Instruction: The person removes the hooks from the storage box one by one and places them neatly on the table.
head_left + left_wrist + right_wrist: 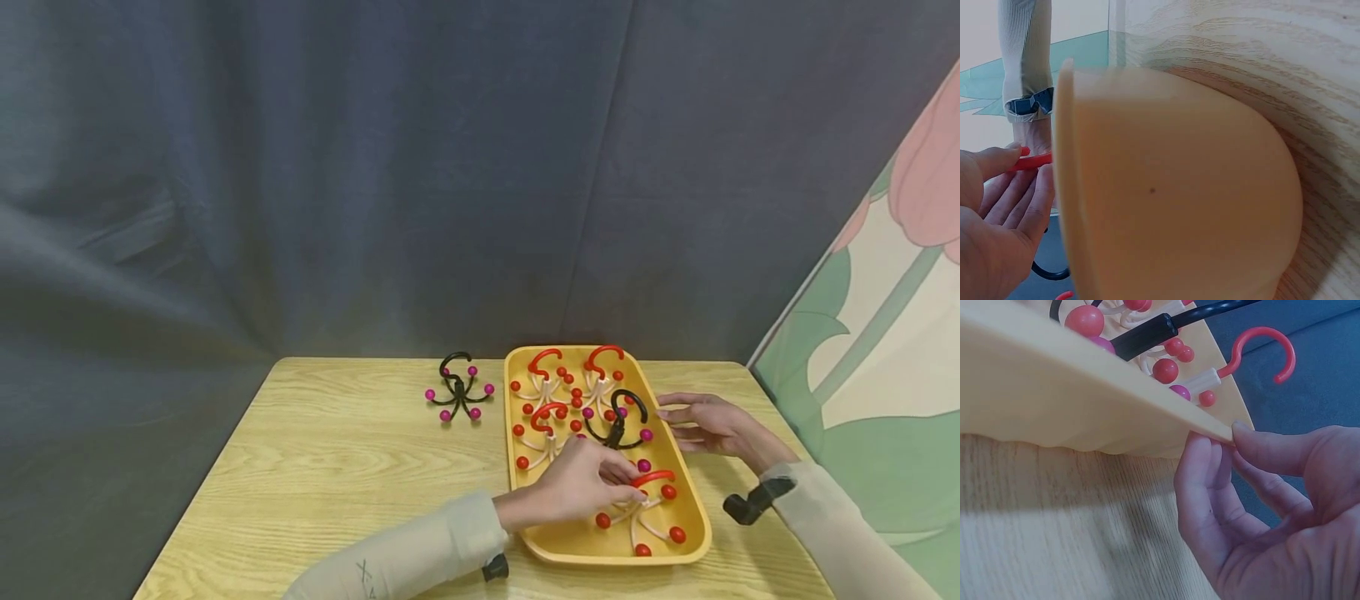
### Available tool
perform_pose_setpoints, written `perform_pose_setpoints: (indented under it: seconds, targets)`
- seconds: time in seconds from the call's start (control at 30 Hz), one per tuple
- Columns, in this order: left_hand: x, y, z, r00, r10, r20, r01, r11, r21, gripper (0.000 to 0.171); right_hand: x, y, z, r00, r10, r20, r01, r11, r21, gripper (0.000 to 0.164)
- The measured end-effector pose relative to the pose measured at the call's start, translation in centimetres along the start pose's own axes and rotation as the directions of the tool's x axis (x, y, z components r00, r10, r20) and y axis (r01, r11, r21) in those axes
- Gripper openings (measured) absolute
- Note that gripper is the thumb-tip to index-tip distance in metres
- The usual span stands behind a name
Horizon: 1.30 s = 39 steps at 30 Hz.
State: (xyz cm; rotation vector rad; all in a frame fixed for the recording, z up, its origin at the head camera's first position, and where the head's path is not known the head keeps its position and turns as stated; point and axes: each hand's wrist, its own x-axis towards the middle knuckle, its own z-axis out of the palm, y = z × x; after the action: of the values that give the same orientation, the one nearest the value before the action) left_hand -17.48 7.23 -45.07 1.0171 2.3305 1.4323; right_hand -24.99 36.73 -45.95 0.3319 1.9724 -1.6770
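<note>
Near the front of a yellow tray (558, 537), my left hand (577, 483) pinches the red hook (654, 477) of a multi-armed hanger. Its white arms spread over the tray floor, with red balls at their tips. In the left wrist view, thumb and fingers close on that red hook (1034, 162), while the tray's outer wall (1179, 187) hides the hanger's lower part. My right hand (712, 423) is at the tray's right side. The right wrist view has this hand (1272, 506) gripping the rim (1210, 427) between thumb and fingers.
Three more red-hooked hangers, one of them at the back left (546, 383), stand in the tray beside a black hanger (615, 433) with magenta balls. Left of the tray, another black hanger (460, 392) stands on the wooden table (337, 467). A dark curtain (412, 183) hangs behind.
</note>
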Motion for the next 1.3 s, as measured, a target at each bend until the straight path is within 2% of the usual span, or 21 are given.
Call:
perform_pose_setpoints:
  seconds: [0.33, 0.6, 0.83, 1.0, 1.3]
  targets:
    - [-0.1, -0.2, 0.2, 0.999, 0.021, -0.044, -0.021, 1.0, 0.0, 0.017, 0.0, 0.0, 0.0, 1.0, 0.0, -0.004, 0.0, 1.0, -0.021, 0.051]
    - [-0.2, -0.2, 0.1, 0.998, 0.022, -0.063, -0.022, 1.0, -0.004, 0.014, 0.2, 0.0, -0.3, 1.0, -0.009, 0.026, 0.009, 1.0, 0.006, 0.043]
    - [-0.4, -0.1, 0.0, 0.997, 0.034, -0.071, -0.033, 0.999, 0.014, 0.014, 0.2, 0.1, -0.2, 1.0, -0.001, 0.018, 0.001, 1.0, 0.004, 0.048]
    - [-0.6, 0.3, -0.4, 0.994, 0.056, -0.092, -0.054, 0.998, 0.022, 0.014, 0.0, 0.1, -0.1, 1.0, -0.004, 0.01, 0.004, 1.0, 0.006, 0.045]
    - [-1.0, 1.3, -1.7, 0.993, -0.012, -0.12, -0.006, 0.99, -0.142, 0.019, -0.1, 0.1, 0.1, 1.0, 0.002, -0.003, -0.002, 1.0, -0.001, 0.043]
